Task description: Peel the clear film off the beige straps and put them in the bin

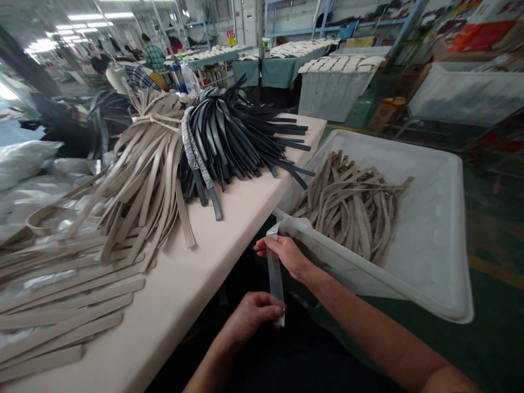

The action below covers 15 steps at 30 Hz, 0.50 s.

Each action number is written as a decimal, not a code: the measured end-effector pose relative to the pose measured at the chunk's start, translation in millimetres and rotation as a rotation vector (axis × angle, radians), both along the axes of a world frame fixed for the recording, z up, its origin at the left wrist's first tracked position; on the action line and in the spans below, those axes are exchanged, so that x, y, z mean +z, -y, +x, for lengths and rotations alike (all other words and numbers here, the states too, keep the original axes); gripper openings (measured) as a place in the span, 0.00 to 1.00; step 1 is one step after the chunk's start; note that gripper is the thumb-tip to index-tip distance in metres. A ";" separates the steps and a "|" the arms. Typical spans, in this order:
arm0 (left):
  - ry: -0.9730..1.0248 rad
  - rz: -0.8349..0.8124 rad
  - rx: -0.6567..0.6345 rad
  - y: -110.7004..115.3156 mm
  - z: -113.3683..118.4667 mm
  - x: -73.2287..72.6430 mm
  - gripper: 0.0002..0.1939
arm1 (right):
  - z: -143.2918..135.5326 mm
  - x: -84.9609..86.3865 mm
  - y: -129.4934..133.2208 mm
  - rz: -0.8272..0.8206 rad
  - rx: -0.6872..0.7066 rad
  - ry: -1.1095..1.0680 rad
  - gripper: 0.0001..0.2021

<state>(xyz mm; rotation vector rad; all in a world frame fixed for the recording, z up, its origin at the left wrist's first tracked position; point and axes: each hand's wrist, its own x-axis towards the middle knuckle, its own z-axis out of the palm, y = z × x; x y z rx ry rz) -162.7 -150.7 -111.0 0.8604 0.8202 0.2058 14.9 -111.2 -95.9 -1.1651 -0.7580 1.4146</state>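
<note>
A thin translucent strip (274,275) hangs upright between my two hands, below the table's front edge. My right hand (286,255) pinches its upper end, close to the rim of a large white bin (426,229). My left hand (250,316) pinches its lower end above my lap. Several beige straps (352,204) lie loose inside the bin.
A long cream table (245,213) on my left carries a tied beige strap bundle (139,174), a black strap bundle (237,136) and flat beige strips (61,316). People sit at the far left. Other bins and boxes stand behind on the green floor.
</note>
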 end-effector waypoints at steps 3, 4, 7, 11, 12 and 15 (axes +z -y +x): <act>-0.043 0.058 -0.051 -1.1 0.2 -1.8 0.20 | -2.0 0.0 -1.8 -0.017 0.003 -0.028 0.27; -0.061 0.081 -0.055 -1.2 0.5 -3.0 0.20 | -3.0 0.3 -2.3 -0.022 0.007 -0.035 0.27; -0.082 0.115 -0.045 0.6 1.9 -9.5 0.22 | -7.6 4.2 -2.3 -0.021 0.023 -0.046 0.27; -0.053 0.093 0.024 3.4 2.3 -21.9 0.17 | -12.7 16.5 1.2 0.010 0.069 -0.044 0.26; -0.055 0.083 0.034 2.9 1.5 -25.1 0.16 | -12.2 18.2 1.9 0.015 0.078 -0.036 0.26; -0.112 0.109 0.006 -1.1 -4.0 -33.2 0.13 | -5.1 10.9 -1.7 0.000 0.077 0.010 0.26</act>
